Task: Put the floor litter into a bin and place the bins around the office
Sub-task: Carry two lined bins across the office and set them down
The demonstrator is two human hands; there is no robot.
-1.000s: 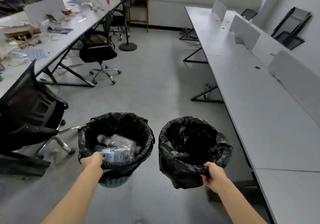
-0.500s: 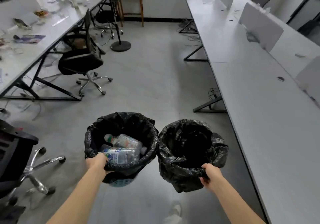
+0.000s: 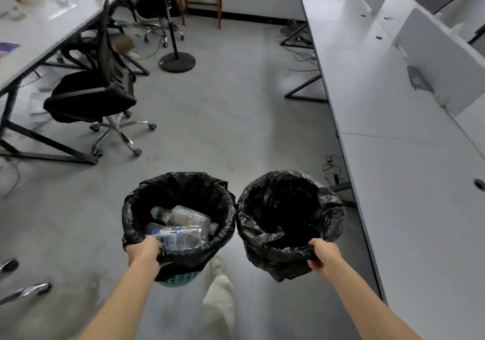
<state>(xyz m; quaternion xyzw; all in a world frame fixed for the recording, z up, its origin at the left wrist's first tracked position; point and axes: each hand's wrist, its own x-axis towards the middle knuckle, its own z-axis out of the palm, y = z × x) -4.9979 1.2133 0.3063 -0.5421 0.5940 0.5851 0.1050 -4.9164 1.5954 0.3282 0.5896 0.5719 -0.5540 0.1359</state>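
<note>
My left grip [image 3: 144, 250] curled on left bin [image 3: 178, 181] rim, bottles [image 3: 183, 230] inside; my right grip [image 3: 324, 255] pinching right bin [image 3: 286, 263] rim. Bins side by side.

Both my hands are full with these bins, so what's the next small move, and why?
Probably lower the right bin to the floor beside the long desk. The right hand has a grip on its rim, it looks empty, and the left hand carries the left bin holding bottles.
</note>
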